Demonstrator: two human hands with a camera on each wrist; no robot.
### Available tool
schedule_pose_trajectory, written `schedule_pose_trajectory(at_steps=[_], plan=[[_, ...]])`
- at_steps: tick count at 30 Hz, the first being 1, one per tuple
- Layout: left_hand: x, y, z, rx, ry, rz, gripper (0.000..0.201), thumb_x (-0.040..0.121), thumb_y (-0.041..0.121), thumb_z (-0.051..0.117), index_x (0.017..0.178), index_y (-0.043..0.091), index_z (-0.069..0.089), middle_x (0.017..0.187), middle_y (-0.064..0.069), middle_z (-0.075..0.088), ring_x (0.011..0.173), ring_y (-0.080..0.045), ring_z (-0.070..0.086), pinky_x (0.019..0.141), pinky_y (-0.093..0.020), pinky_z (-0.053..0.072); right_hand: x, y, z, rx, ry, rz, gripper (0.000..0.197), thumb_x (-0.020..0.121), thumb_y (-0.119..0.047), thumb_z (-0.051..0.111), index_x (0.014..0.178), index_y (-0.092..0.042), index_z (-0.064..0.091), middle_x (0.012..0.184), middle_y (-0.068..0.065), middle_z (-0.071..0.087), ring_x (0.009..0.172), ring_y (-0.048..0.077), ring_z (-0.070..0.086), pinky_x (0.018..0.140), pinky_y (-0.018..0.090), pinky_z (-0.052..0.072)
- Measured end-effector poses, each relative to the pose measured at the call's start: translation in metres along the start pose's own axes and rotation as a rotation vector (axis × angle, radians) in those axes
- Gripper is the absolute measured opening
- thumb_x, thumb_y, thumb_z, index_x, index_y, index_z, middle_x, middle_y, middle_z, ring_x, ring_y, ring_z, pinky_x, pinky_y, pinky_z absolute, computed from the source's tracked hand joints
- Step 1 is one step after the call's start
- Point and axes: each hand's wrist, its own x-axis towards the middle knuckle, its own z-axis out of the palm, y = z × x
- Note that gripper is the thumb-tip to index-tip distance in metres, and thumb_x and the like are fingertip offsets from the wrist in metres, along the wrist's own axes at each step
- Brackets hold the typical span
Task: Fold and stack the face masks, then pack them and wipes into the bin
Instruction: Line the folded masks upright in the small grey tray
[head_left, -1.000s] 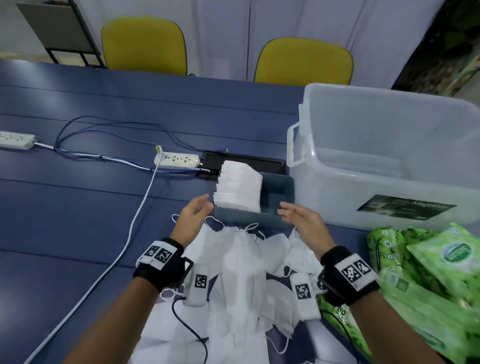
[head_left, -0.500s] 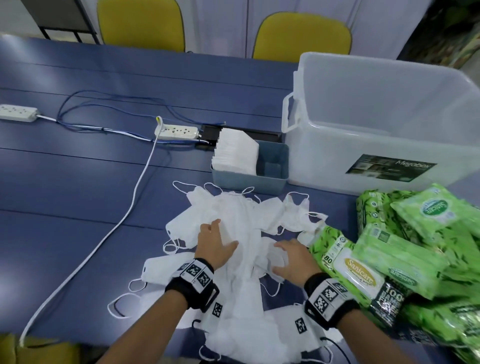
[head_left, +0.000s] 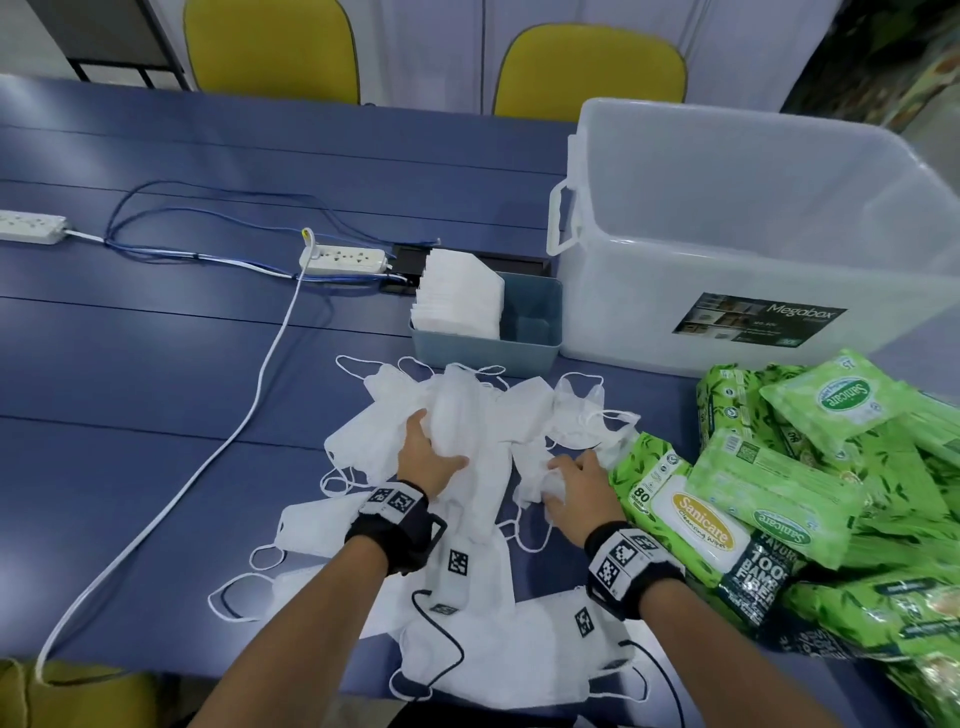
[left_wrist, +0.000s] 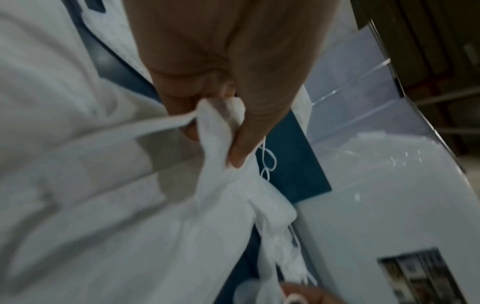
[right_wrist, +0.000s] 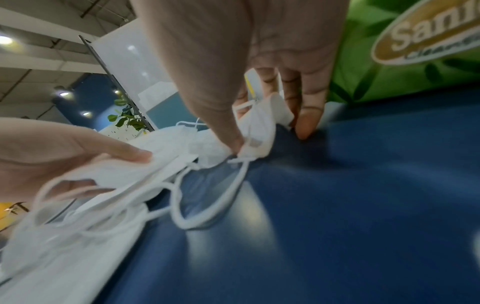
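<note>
Views: from the head camera we see both hands down in the loose heap of white fabric face masks (head_left: 467, 447) on the blue counter (head_left: 156, 374); only the left wrist camera shows our left hand (head_left: 427, 457) with its fingers (left_wrist: 244, 131) and thumb curled, pinching a bunched fold of one white mask (left_wrist: 215, 144). Only the right wrist camera shows our right hand (head_left: 576, 486) pinching a small crumpled mask (right_wrist: 259, 127) between thumb and fingers (right_wrist: 309, 111), one fingertip touching the counter.
Masks: soft, crumpled and tangled, thin ear loops trailing out at the edges; several lie flat nearer us.
Folded stack: a neat pile of folded white masks (head_left: 460, 301) stands at the left end of the small grey-blue plastic tray (head_left: 535, 332), just beyond the heap.
Bin: the large clear plastic bin (head_left: 753, 234) stands right of the tray.
Wipes: green wipe packs (head_left: 779, 478) are heaped at the right, the nearest just beside our right hand.
Change: a second ago our hands were up by the tray with fingers relaxed; since then they have come down into the heap and closed on masks.
</note>
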Motion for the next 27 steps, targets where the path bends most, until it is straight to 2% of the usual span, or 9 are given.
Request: schedule_pose_trajectory(at_steps=[2, 4, 7, 11, 14, 16, 19, 23, 27], plan=[[0.000, 0.004, -0.011, -0.157, 0.021, -0.005, 0.078, 0.074, 0.002, 0.077, 0.139, 0.009, 0.033, 0.125, -0.016, 0.053, 0.107, -0.027, 0.053, 0.095, -0.039, 0.046, 0.005, 0.001, -0.003, -0.022, 0.002, 0.017, 0.044, 0.089, -0.014, 0.056, 0.132, -0.013, 0.047, 0.129, 0.013, 0.037, 0.114, 0.031, 0.047, 0.103, 0.032, 0.035], [-0.002, 0.009, -0.025, -0.288, 0.006, -0.003, 0.055, 0.075, -0.001, 0.075, 0.124, 0.003, 0.049, 0.117, -0.016, 0.061, 0.101, -0.029, 0.060, 0.084, -0.041, 0.052, 0.008, 0.000, -0.007, -0.056, -0.027, 0.048, 0.047, 0.087, -0.011, 0.055, 0.133, -0.012, 0.045, 0.131, 0.014, 0.035, 0.116, 0.031, 0.044, 0.103, 0.032, 0.036], [-0.005, 0.008, -0.048, -0.376, -0.056, 0.005, 0.037, 0.077, 0.000, 0.073, 0.112, 0.003, 0.059, 0.110, -0.014, 0.067, 0.098, -0.033, 0.065, 0.077, -0.046, 0.056, 0.011, -0.006, -0.015, -0.089, -0.104, 0.077, 0.054, 0.083, -0.017, 0.059, 0.134, -0.011, 0.041, 0.133, 0.015, 0.033, 0.121, 0.034, 0.038, 0.104, 0.035, 0.035], [-0.009, 0.000, -0.065, -0.459, -0.005, -0.004, 0.059, 0.066, -0.009, 0.075, 0.116, 0.005, 0.049, 0.104, -0.007, 0.063, 0.097, -0.030, 0.060, 0.081, -0.045, 0.053, 0.013, -0.031, -0.023, -0.027, -0.041, 0.061, 0.067, 0.081, -0.024, 0.059, 0.142, -0.021, 0.032, 0.138, 0.009, 0.032, 0.129, 0.030, 0.031, 0.101, 0.042, 0.036], [-0.012, -0.007, -0.068, -0.531, -0.003, -0.059, 0.069, 0.058, -0.010, 0.072, 0.117, 0.008, 0.042, 0.099, -0.003, 0.057, 0.096, -0.031, 0.055, 0.074, -0.040, 0.051, 0.013, -0.054, -0.020, -0.301, 0.001, -0.104, 0.061, 0.081, -0.027, 0.058, 0.138, -0.027, 0.036, 0.139, 0.005, 0.033, 0.129, 0.027, 0.032, 0.102, 0.048, 0.030], [-0.012, -0.011, -0.067, -0.572, 0.018, -0.099, 0.064, 0.064, -0.010, 0.071, 0.118, 0.009, 0.042, 0.102, -0.006, 0.056, 0.099, -0.033, 0.054, 0.078, -0.044, 0.051, 0.014, -0.064, -0.017, -0.544, -0.022, -0.192, 0.061, 0.079, -0.022, 0.060, 0.136, -0.025, 0.037, 0.140, 0.007, 0.031, 0.131, 0.031, 0.028, 0.103, 0.056, 0.023], [-0.009, -0.014, -0.067, -0.613, 0.072, -0.144, 0.049, 0.075, 0.000, 0.072, 0.116, 0.008, 0.046, 0.118, -0.015, 0.056, 0.099, -0.031, 0.056, 0.086, -0.045, 0.050, 0.013, -0.071, -0.015, -0.801, -0.064, -0.210, 0.065, 0.079, -0.021, 0.062, 0.138, -0.017, 0.034, 0.143, 0.015, 0.026, 0.135, 0.039, 0.020, 0.105, 0.065, 0.016], [-0.002, -0.020, -0.072, -0.510, 0.162, -0.130, 0.038, 0.087, 0.014, 0.065, 0.120, 0.001, 0.049, 0.121, -0.018, 0.056, 0.089, -0.025, 0.057, 0.064, -0.029, 0.047, 0.011, -0.077, -0.015, -0.909, -0.027, -0.303, 0.062, 0.081, -0.017, 0.060, 0.138, -0.010, 0.035, 0.145, 0.021, 0.023, 0.137, 0.041, 0.017, 0.108, 0.065, 0.010], [0.004, -0.031, -0.071, -0.505, 0.170, -0.114, 0.041, 0.085, 0.008, 0.067, 0.120, -0.001, 0.049, 0.126, -0.022, 0.054, 0.093, -0.029, 0.058, 0.067, -0.031, 0.049, 0.015, -0.076, -0.005, -0.776, -0.112, -0.541, 0.071, 0.080, -0.011, 0.064, 0.141, -0.018, 0.028, 0.149, 0.012, 0.023, 0.139, 0.033, 0.018, 0.110, 0.056, 0.016]])
